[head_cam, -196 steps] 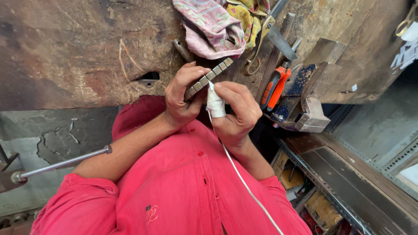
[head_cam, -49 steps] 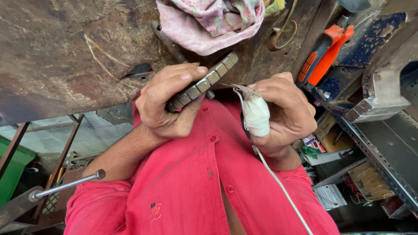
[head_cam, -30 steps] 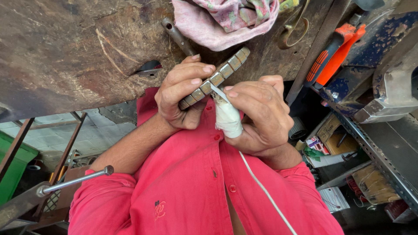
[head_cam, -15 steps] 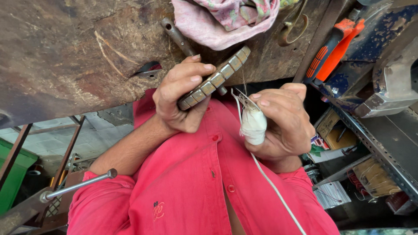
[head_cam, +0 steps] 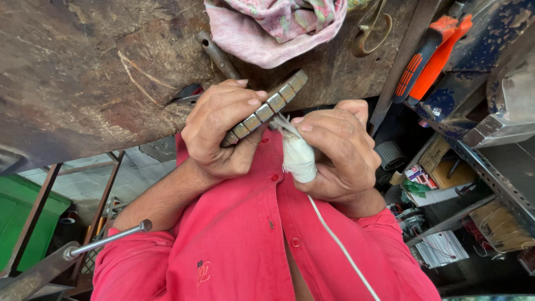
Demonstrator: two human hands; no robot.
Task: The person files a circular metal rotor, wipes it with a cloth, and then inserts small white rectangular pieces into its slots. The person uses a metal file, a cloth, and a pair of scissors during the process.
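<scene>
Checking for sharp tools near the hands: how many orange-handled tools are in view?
1: the orange-and-black-handled tool lies at upper right on the worn wooden workbench, beyond the right hand. Others may be hidden under the pink patterned cloth.

Down at my right, below the desk edge, I see a few packages on the shelves: a small colourful printed packet (head_cam: pixel 413 174) beside a tan cardboard box (head_cam: pixel 446 167), and lower, a flat white printed pack (head_cam: pixel 443 248). I spot no signs or screens.
</scene>
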